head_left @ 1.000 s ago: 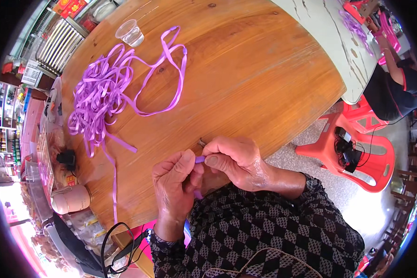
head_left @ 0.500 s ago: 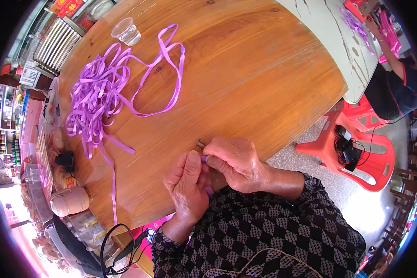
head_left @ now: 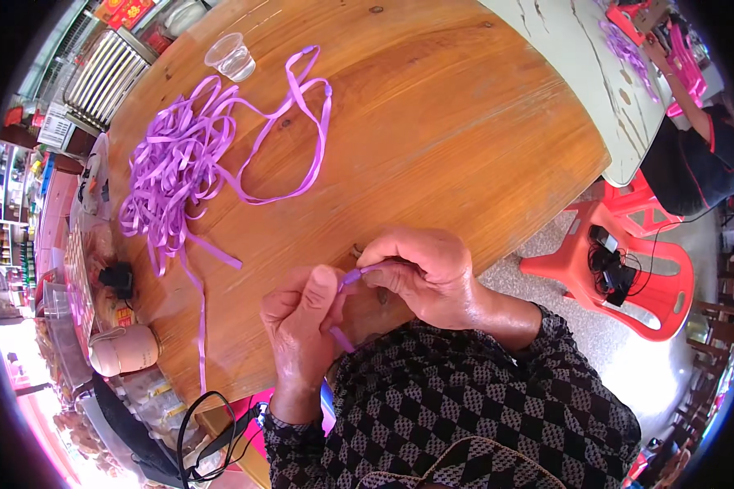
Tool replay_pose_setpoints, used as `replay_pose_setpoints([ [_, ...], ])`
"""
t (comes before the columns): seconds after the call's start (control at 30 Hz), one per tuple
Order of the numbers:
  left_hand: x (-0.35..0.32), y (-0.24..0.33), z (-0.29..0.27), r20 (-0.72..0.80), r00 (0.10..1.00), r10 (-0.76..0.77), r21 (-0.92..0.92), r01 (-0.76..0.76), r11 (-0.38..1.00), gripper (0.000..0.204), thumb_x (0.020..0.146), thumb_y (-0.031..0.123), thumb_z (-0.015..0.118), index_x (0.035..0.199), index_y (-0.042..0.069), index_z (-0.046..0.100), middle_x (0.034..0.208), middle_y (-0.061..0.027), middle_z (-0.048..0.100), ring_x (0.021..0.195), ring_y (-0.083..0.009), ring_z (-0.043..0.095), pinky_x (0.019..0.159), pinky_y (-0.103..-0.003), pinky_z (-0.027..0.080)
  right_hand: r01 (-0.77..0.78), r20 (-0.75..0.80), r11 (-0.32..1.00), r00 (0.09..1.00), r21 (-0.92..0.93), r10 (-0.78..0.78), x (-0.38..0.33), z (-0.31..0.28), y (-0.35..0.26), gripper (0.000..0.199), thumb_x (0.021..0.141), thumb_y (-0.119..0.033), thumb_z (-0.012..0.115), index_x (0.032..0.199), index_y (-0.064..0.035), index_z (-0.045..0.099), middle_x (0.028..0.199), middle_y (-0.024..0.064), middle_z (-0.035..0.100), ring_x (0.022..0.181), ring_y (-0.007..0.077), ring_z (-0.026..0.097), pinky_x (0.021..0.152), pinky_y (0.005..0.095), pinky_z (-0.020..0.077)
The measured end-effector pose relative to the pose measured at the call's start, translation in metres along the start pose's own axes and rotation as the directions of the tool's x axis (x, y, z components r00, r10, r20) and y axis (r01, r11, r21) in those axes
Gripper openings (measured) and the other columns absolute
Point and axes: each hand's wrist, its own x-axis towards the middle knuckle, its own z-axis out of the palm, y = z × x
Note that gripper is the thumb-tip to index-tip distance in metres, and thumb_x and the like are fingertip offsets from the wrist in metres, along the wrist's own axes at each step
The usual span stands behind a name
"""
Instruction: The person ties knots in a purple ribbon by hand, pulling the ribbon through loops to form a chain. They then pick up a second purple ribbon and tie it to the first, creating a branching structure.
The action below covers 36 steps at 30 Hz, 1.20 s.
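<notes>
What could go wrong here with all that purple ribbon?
The purple ribbon is held in a small pinch by the left hand and right hand, so it might slip. The loosely looped ribbon heap could snarl if pulled. The clear plastic cup stands close to that heap; a careless tug might tip it.

Left hand point(head_left: 302, 314) and right hand point(head_left: 432, 281), side by side above the near edge of a brown, curved-edged wooden table point(head_left: 465, 138); between their fingertips, a narrow, flat purple ribbon point(head_left: 351, 278). Ahead and left of both hands, on the tabletop: a tangled purple ribbon heap point(head_left: 167, 171); beyond it, a clear, round plastic cup point(head_left: 233, 60). Left of the left hand, just beside the table: a pink cylindrical container point(head_left: 128, 350). Right of the right hand, I see a red plastic chair point(head_left: 581, 248) bearing black cables point(head_left: 610, 265); farther ahead, a white marble-patterned table point(head_left: 591, 69), a co-worker point(head_left: 689, 175) at its right.
</notes>
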Motion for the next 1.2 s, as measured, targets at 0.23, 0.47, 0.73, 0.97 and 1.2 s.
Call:
replay_pose_setpoints([
  [0.23,-0.005,0.003,0.004,0.054,0.978,0.201,0.319,-0.208,0.925,0.013,0.083,0.010,0.060,0.087,-0.003,0.060,0.072,0.0021,0.055,0.063,-0.0041,0.045,0.057,-0.017,0.036,0.129,0.002,0.986,0.992,-0.104,-0.129,-0.002,0.004,0.001,0.015,0.075,0.002,0.063,0.088,-0.0019,0.058,0.077,0.0085,0.059,0.068,0.0211,0.061,0.059,0.0264,0.0462],
  [0.47,-0.009,0.009,0.006,0.103,0.988,0.119,0.306,-0.145,0.941,0.013,0.084,0.008,0.058,0.092,-0.003,0.060,0.075,0.0027,0.053,0.065,-0.0035,0.045,0.058,-0.016,0.036,-0.067,-0.038,0.995,0.997,0.077,0.070,-0.007,0.003,0.002,0.010,0.080,0.002,0.059,0.090,0.0000,0.058,0.079,0.0052,0.062,0.071,0.0104,0.060,0.060,0.0218,0.0478],
  [0.73,-0.002,0.006,0.013,0.057,0.942,0.330,0.500,-0.313,0.808,0.013,0.082,0.008,0.058,0.089,-0.002,0.061,0.071,0.0018,0.054,0.064,-0.0044,0.046,0.058,-0.016,0.034,-0.135,-0.027,0.965,0.989,0.224,0.145,-0.008,0.004,0.004,0.011,0.081,0.002,0.057,0.093,0.0024,0.058,0.082,0.0055,0.062,0.076,0.0086,0.058,0.068,0.0205,0.0475],
  [0.97,0.006,0.024,0.014,0.245,0.818,0.521,0.720,-0.513,0.468,0.015,0.081,0.005,0.058,0.095,0.001,0.060,0.089,-0.0070,0.060,0.077,-0.0166,0.055,0.067,-0.025,0.044,-0.222,0.040,0.951,0.975,0.216,0.218,0.013,-0.018,-0.009,0.009,0.080,0.000,0.057,0.089,0.0020,0.059,0.074,0.0052,0.060,0.066,0.0081,0.056,0.059,0.0234,0.0458],
  [1.2,-0.056,0.081,-0.035,0.557,-0.020,0.831,0.518,-0.773,-0.366,0.026,0.084,0.012,0.048,0.107,0.002,0.053,0.098,-0.0109,0.055,0.082,-0.0168,0.053,0.067,-0.029,0.045,-0.367,-0.074,0.927,0.929,-0.080,0.361,0.099,-0.099,-0.002,0.014,0.079,-0.015,0.061,0.081,-0.0019,0.063,0.059,0.0042,0.058,0.045,0.0031,0.042,0.040,0.0178,0.0280],
])
